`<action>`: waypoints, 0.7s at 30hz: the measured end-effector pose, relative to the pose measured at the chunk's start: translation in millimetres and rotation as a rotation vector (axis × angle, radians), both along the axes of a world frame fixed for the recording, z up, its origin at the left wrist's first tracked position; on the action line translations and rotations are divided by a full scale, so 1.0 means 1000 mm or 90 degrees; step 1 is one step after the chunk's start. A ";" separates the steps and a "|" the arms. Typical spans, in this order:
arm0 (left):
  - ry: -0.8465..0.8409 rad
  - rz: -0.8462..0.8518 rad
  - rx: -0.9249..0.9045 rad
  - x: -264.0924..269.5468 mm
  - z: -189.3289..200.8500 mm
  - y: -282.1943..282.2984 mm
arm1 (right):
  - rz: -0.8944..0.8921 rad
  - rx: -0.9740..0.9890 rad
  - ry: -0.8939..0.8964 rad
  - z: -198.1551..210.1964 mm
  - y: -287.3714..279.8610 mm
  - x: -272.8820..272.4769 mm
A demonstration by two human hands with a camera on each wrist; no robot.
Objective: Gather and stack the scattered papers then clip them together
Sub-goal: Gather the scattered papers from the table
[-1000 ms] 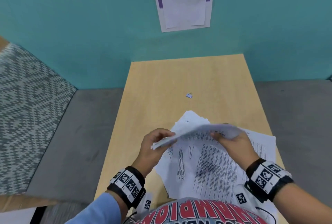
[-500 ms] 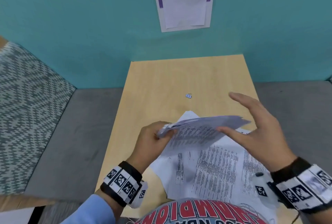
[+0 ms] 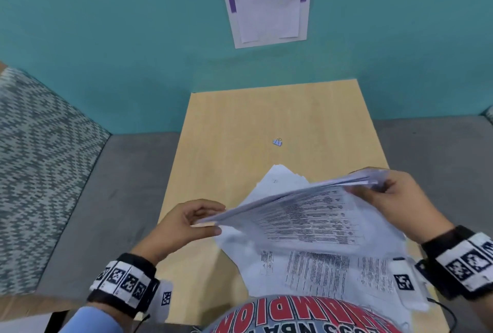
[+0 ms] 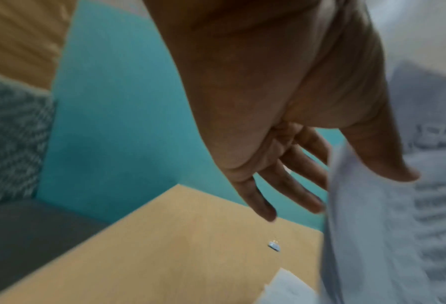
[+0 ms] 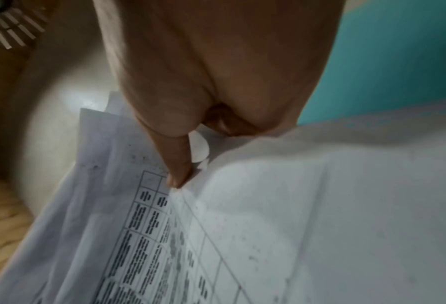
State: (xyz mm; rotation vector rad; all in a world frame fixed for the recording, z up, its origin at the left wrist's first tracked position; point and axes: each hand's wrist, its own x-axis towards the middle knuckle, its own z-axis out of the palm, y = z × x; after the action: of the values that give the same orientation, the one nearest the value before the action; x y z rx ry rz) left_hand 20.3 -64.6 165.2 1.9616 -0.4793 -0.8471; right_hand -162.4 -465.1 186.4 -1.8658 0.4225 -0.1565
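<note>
Both hands are on the bundle: the left hand (image 3: 186, 222) pinches the near-left corner of the lifted sheaf of printed sheets (image 3: 301, 208) between thumb and fingers, and the right hand (image 3: 397, 199) clamps the far-right edge, thumb on top. In the right wrist view the thumb (image 5: 179, 164) presses down on a printed table, and the sheets beneath it fan out unevenly. The sheaf hangs in the air, tilted, above more loose pages (image 3: 320, 266) lying skewed on the wooden table (image 3: 240, 124) close to the person's body.

Gathering looks only partly done, I'd say. To do it well, the lifted bundle wants to go down onto the remaining pages, or those get swept up under it, and then the whole lot is stood on one edge and tapped square. A light grip lets the sheets slide into line; too tight and the fan locks in.

The small blue binder clip (image 3: 277, 142) waits mid-table, well apart from the papers and untouched.
</note>
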 end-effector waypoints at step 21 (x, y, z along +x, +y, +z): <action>-0.012 0.214 -0.001 -0.026 -0.089 -0.056 | -0.127 -0.001 0.061 -0.127 0.018 -0.013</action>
State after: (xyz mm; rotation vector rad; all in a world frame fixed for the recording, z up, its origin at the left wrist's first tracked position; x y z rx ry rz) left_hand -5.9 -120.3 76.2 1.9776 -0.1517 -0.6135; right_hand -175.4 -447.5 59.2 -1.8363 0.6749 -0.2013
